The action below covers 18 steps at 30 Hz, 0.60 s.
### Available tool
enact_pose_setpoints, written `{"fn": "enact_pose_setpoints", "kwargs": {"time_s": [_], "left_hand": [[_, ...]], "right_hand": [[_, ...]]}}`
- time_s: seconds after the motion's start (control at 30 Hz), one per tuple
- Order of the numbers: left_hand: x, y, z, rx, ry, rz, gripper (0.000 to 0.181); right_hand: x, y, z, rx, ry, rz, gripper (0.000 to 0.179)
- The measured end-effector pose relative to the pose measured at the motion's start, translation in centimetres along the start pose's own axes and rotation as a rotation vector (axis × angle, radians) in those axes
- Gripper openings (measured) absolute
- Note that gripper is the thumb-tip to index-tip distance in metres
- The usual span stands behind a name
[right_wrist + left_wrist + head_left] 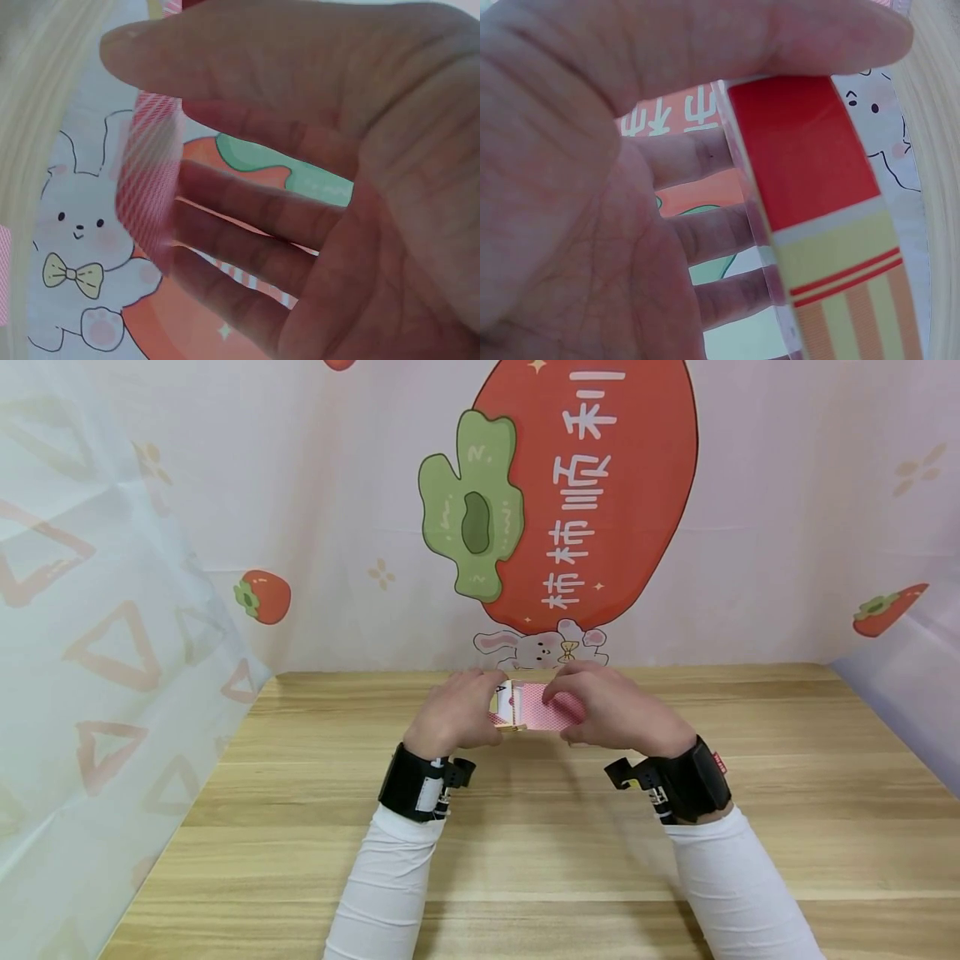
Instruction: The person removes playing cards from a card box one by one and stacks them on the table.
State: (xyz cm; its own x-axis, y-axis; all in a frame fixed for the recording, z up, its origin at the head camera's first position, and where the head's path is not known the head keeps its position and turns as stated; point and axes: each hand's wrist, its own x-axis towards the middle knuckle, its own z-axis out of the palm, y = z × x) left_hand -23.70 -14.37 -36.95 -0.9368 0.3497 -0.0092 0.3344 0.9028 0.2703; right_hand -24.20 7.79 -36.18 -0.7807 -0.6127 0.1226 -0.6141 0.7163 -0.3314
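Observation:
Held between the thumb and fingers of my left hand (459,710) is a playing card box (810,157), with red, cream and striped bands on its side. In the head view the box (504,703) shows an A printed near its top. My right hand (611,706) pinches playing cards (543,706) with red patterned backs. The cards stand at the right end of the box; how far they reach inside is hidden. In the right wrist view the cards (150,180) lie between thumb and fingers, somewhat blurred.
Beneath both hands lies a wood-grain table (540,860). A printed cloth backdrop (337,510) rises along its far edge, with another cloth (97,635) at the left. A small pink patterned piece (4,274) shows at the left edge of the right wrist view.

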Motion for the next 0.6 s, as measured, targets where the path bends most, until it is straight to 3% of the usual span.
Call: {"fn": "enact_pose_setpoints", "kwargs": {"time_s": [0.17,0.6], "left_hand": [[-0.1,0.0,0.0,0.006,0.0,-0.005,0.059],[-0.1,0.0,-0.1,0.006,0.0,-0.011,0.058]], "right_hand": [[-0.4,0.4,-0.6,0.004,0.0,0.048,0.046],[-0.4,1.4,-1.2,0.009,0.105,0.203,0.043]]}}
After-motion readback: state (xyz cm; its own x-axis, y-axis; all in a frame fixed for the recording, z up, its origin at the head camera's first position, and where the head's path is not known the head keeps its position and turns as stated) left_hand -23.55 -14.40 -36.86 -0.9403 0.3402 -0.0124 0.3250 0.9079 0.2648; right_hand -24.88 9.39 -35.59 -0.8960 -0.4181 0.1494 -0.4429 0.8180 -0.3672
